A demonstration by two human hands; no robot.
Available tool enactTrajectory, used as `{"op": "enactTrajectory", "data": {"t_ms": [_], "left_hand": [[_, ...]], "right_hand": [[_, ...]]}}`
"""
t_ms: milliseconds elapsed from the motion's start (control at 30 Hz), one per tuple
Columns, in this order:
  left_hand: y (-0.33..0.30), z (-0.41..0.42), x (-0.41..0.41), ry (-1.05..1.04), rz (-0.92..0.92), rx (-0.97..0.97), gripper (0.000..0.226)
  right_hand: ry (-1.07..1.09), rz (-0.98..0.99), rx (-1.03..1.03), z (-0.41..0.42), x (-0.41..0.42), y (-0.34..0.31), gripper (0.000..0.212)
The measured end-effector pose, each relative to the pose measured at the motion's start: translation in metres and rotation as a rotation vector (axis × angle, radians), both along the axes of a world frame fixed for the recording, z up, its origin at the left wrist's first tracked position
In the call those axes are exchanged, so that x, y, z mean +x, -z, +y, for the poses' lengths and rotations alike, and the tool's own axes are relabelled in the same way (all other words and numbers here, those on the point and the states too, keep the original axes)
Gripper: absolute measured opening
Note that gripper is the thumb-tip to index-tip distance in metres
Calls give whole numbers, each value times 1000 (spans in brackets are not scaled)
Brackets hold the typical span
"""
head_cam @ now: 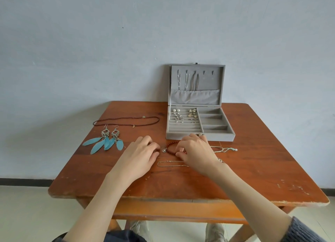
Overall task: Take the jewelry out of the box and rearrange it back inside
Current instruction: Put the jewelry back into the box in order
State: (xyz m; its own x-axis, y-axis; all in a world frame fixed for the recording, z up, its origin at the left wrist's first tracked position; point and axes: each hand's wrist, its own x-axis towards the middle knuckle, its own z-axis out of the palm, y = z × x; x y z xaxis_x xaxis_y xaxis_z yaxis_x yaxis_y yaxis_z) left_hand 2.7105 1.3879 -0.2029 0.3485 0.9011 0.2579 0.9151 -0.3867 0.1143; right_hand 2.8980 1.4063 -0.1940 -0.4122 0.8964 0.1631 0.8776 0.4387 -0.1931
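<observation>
An open grey velvet jewelry box (217, 137) stands at the back of the wooden table (181, 183). Chains hang in its lid; rings and studs fill its left slots. A red bead bracelet (171, 144) with a small charm lies in front of the box. My right hand (195, 151) pinches the bracelet's right side with thumb and fingers. My left hand (141, 154) rests beside it on the table, fingers curled down, holding nothing that I can see. A thin silver chain (170, 163) lies between my hands.
Two blue feather earrings (106, 141) lie at the left, with a long dark bead necklace (126, 121) behind them. A silver bracelet with a turquoise cord (224, 149) lies right of my right hand. A wall stands directly behind the table.
</observation>
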Motion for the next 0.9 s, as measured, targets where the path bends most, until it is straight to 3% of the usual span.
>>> {"op": "enactTrajectory", "data": {"t_ms": [233,567,700,900], "left_hand": [[-7,7,9,8,-27,-38,39],[-39,20,29,-35,-521,-138,11],[-54,23,34,-31,-702,-213,7],[-60,38,57,-46,-850,-307,12]], "right_hand": [[10,84,10,2,-4,-2,20],[26,667,-137,6,5,-35,7],[45,933,-317,9,22,-47,6],[136,1056,-439,23,54,-51,8]]}}
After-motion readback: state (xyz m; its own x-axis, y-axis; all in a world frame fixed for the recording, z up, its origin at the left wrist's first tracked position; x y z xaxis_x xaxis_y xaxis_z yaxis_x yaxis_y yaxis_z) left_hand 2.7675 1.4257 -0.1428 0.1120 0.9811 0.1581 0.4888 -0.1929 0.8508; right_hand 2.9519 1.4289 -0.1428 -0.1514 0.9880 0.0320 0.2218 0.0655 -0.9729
